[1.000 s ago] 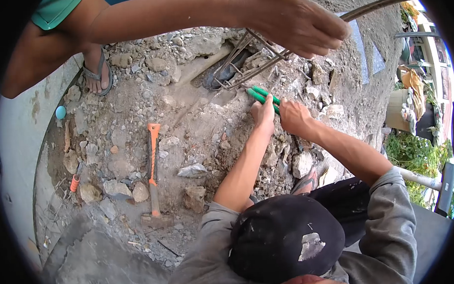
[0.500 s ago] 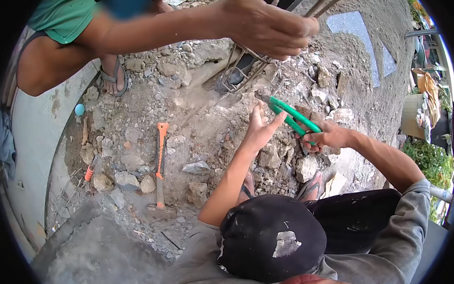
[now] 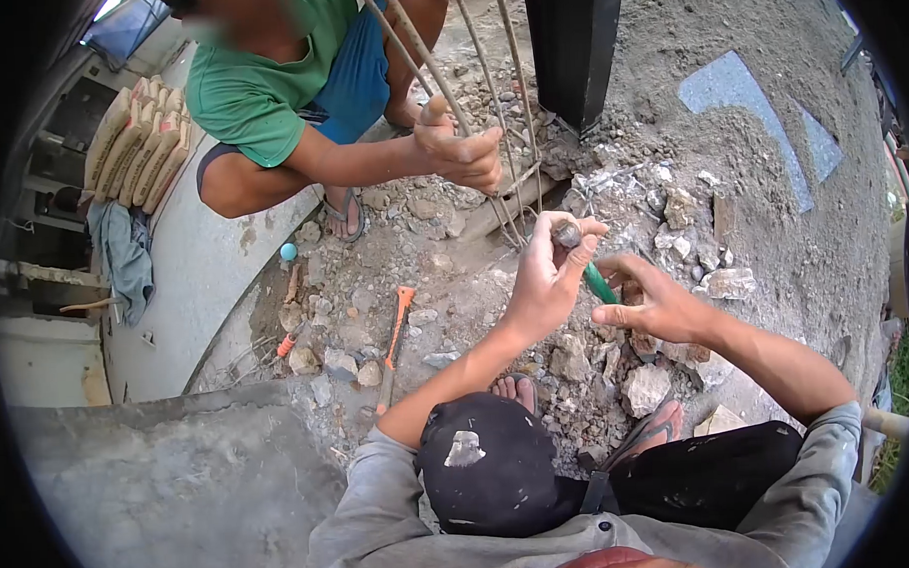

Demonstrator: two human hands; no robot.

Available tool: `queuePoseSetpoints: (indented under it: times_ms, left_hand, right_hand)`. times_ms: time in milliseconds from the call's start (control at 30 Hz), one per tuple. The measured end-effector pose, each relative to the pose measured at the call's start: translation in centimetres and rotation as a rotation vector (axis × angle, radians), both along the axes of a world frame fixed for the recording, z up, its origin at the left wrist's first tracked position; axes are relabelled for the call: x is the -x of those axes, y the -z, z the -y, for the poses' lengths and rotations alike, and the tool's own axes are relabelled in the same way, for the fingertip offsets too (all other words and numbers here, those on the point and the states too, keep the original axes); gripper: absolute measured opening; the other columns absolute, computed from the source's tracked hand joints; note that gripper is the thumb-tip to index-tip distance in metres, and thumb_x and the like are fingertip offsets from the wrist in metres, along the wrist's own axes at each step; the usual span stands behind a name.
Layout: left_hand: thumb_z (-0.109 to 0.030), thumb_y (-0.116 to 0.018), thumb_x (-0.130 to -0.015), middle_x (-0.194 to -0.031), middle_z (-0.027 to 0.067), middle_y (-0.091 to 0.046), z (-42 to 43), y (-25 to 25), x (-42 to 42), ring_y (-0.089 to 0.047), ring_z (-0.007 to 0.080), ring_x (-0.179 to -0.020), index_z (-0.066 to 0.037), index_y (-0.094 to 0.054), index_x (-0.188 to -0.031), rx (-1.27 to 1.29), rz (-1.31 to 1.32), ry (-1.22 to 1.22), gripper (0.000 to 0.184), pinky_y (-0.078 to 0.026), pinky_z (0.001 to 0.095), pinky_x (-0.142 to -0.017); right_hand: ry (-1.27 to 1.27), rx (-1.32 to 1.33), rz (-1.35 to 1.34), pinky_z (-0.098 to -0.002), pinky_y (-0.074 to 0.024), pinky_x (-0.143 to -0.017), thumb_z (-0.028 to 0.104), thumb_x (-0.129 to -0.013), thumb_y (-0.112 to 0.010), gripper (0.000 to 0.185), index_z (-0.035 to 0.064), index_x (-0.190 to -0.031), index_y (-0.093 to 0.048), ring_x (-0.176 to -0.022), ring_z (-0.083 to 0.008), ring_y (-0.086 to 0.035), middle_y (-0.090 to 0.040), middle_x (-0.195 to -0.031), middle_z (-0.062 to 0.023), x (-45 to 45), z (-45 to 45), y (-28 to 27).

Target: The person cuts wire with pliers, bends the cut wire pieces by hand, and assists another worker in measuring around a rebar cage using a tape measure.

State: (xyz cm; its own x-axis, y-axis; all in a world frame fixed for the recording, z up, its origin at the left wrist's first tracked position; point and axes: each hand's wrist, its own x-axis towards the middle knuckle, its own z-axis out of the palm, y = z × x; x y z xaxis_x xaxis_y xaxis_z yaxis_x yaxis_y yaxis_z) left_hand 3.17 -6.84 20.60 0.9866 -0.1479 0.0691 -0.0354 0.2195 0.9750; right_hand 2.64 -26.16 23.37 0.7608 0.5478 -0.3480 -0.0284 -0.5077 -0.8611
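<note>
A pair of green-handled pincers (image 3: 601,283) points up toward me, its dark metal head seen end-on. My left hand (image 3: 547,286) is closed around it just below the head. Beside the handles is my right hand (image 3: 660,302), thumb and fingers spread apart, with no clear grip on the tool. Just beyond my hands, a cage of rusty steel bars (image 3: 490,92) leans up from the rubble. A co-worker's hand (image 3: 460,149) grips one of its bars.
An orange-handled hammer (image 3: 397,331) lies on the rubble to the left. A black post (image 3: 572,50) stands behind the cage. Loose rocks (image 3: 646,389) surround my feet. A concrete slab (image 3: 181,474) is at lower left, stacked sacks (image 3: 139,145) at upper left.
My left hand has taken hold of the pincers near the head, and my right hand has loosened from the handles. The view has shifted, showing more of the co-worker and the steel cage.
</note>
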Motion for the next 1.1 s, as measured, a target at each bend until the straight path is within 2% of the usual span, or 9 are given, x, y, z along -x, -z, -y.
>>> queuePoseSetpoints:
  times_ms: [67, 167, 400, 500, 633, 733, 867, 1033, 1100]
  left_hand:
    - [-0.015, -0.061, -0.096, -0.115, 0.0128, -0.063, 1.4, -1.9, 0.1, -0.058, 0.0115, -0.102, -0.003, -0.044, -0.11, -0.173, 0.039, 0.074, 0.025, -0.048, 0.0278, -0.09]
    - [-0.011, -0.064, -0.093, -0.112, 0.0119, -0.065, 1.9, -4.3, -0.8, -0.059, 0.0087, -0.093, -0.002, -0.048, -0.107, -0.327, 0.099, 0.0, 0.023, -0.05, 0.0254, -0.083]
    - [-0.012, -0.064, -0.094, -0.106, 0.0114, -0.069, 2.1, -8.2, -1.3, -0.06, 0.0073, -0.089, -0.001, -0.053, -0.102, -0.63, 0.108, -0.019, 0.018, -0.05, 0.0247, -0.076]
    - [-0.016, -0.063, -0.095, -0.103, 0.012, -0.07, 2.2, -9.5, -1.2, -0.062, 0.0074, -0.087, -0.001, -0.055, -0.098, -0.738, 0.16, -0.039, 0.018, -0.051, 0.0235, -0.074]
    - [-0.019, -0.062, -0.096, -0.094, 0.0114, -0.071, 0.9, -10.0, -1.7, -0.062, 0.0069, -0.086, -0.001, -0.055, -0.098, -0.824, 0.028, -0.091, 0.02, -0.05, 0.022, -0.071]
    - [-0.02, -0.062, -0.096, -0.099, 0.0121, -0.07, 0.9, -9.6, -1.6, -0.063, 0.0082, -0.087, 0.0, -0.055, -0.098, -0.788, -0.013, -0.083, 0.021, -0.053, 0.0239, -0.073]
    - [-0.023, -0.062, -0.096, -0.105, 0.0117, -0.069, 0.7, -8.7, -1.4, -0.065, 0.0107, -0.087, 0.0, -0.055, -0.101, -0.637, -0.131, -0.139, 0.024, -0.055, 0.0277, -0.076]
    - [-0.033, -0.065, -0.094, -0.104, 0.0077, -0.067, 0.5, -8.4, -1.1, -0.066, 0.0123, -0.087, -0.001, -0.057, -0.106, -0.393, -0.348, -0.272, 0.035, -0.057, 0.031, -0.079]
    - [-0.033, -0.065, -0.093, -0.104, 0.0077, -0.067, 0.7, -8.1, -0.9, -0.066, 0.0121, -0.087, -0.001, -0.056, -0.107, -0.357, -0.402, -0.284, 0.036, -0.057, 0.0312, -0.079]
  right_hand:
    - [0.024, 0.017, 0.087, -0.0388, -0.049, -0.09, 0.048, -0.079, -0.075, 0.077, -0.0041, -0.128, -0.048, -0.1, -0.029, -0.062, -0.061, -0.103, -0.0221, -1.1, -0.2, -0.3]
    - [0.165, -0.186, 0.235, -0.0364, -0.0523, -0.073, 0.022, -0.085, -0.068, 0.034, -0.0054, -0.102, -0.056, -0.077, -0.0224, -0.064, -0.065, -0.083, -0.0138, -1.9, -0.5, 0.1]
    - [0.048, -0.286, 0.26, -0.0361, -0.0533, -0.072, 0.013, -0.082, -0.067, 0.021, -0.0061, -0.092, -0.063, -0.074, -0.0215, -0.067, -0.068, -0.088, -0.0164, -3.7, 0.5, -0.3]
    - [0.224, -0.558, 0.337, -0.0322, -0.0541, -0.071, 0.005, -0.08, -0.064, 0.02, -0.0048, -0.097, -0.068, -0.078, -0.0193, -0.069, -0.07, -0.082, -0.014, -3.6, 0.2, 0.2]
    - [0.175, -0.459, 0.255, -0.0299, -0.0551, -0.066, 0.005, -0.083, -0.066, 0.019, -0.0043, -0.099, -0.067, -0.071, -0.0151, -0.068, -0.068, -0.074, -0.0092, -5.6, 1.6, 0.0]
    - [0.152, -0.381, 0.121, -0.0259, -0.0532, -0.063, 0.006, -0.089, -0.064, 0.015, -0.0047, -0.099, -0.063, -0.069, -0.0105, -0.062, -0.065, -0.08, -0.0063, -6.0, 1.8, -1.1]
    - [0.171, -0.57, -0.098, -0.024, -0.0515, -0.06, 0.01, -0.092, -0.062, 0.016, -0.0041, -0.099, -0.062, -0.068, -0.0089, -0.059, -0.063, -0.077, -0.0045, -5.3, 1.0, -0.2]
    - [0.124, -0.46, 0.187, -0.0296, -0.0512, -0.061, 0.029, -0.079, -0.079, 0.04, -0.0046, -0.094, -0.063, -0.066, -0.0122, -0.062, -0.065, -0.075, -0.0081, -4.4, 0.9, 0.5]
    - [0.163, -0.418, 0.257, -0.0304, -0.0516, -0.061, 0.029, -0.078, -0.08, 0.041, -0.0047, -0.095, -0.063, -0.066, -0.0141, -0.062, -0.066, -0.076, -0.0097, -3.9, 0.7, 1.0]
